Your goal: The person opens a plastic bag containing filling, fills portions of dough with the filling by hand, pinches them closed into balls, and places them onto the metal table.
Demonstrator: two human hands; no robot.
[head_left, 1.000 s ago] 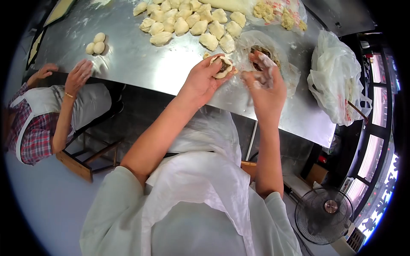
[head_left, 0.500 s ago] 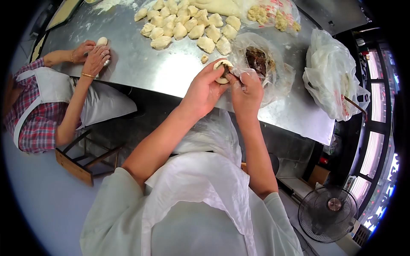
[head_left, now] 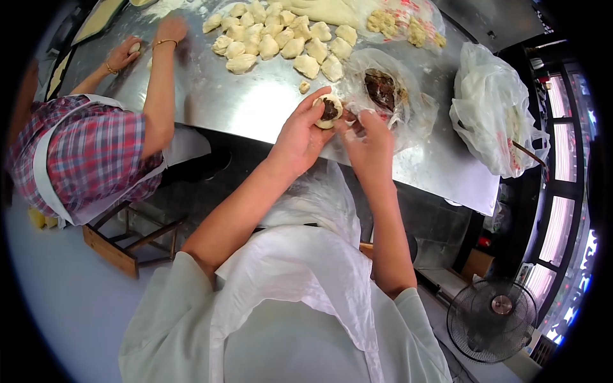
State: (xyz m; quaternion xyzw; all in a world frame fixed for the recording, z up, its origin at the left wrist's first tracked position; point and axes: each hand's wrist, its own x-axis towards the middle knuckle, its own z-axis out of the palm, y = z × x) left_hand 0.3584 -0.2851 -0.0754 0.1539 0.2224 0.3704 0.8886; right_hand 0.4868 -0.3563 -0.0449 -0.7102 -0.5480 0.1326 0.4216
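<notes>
My left hand (head_left: 301,133) cradles a round dough wrapper (head_left: 336,119) in its fingers, cupped above the table's front edge. A lump of dark filling (head_left: 329,110) sits in the middle of the wrapper, its top uncovered. At the wrapper's right rim my right hand (head_left: 367,137) has thumb and fingertips pinched together against the dough; the exact contact is partly hidden. Just beyond it lies an opened plastic bag (head_left: 414,105) with a mass of dark filling (head_left: 380,89) inside. A small dough scrap (head_left: 304,86) lies behind my left hand.
Several dough pieces (head_left: 268,46) cover the back middle of the metal table (head_left: 223,102), near a larger dough slab (head_left: 319,9). Yellowish crumbly lumps (head_left: 383,23) lie on plastic. A white bag (head_left: 488,108) stands right. A co-worker (head_left: 96,137) works left; a fan (head_left: 491,319) stands lower right.
The wrapper in my left hand has turned so more dark filling shows. My right fingers have shifted slightly down its rim. The co-worker has leaned forward, with hands now apart and farther back.
</notes>
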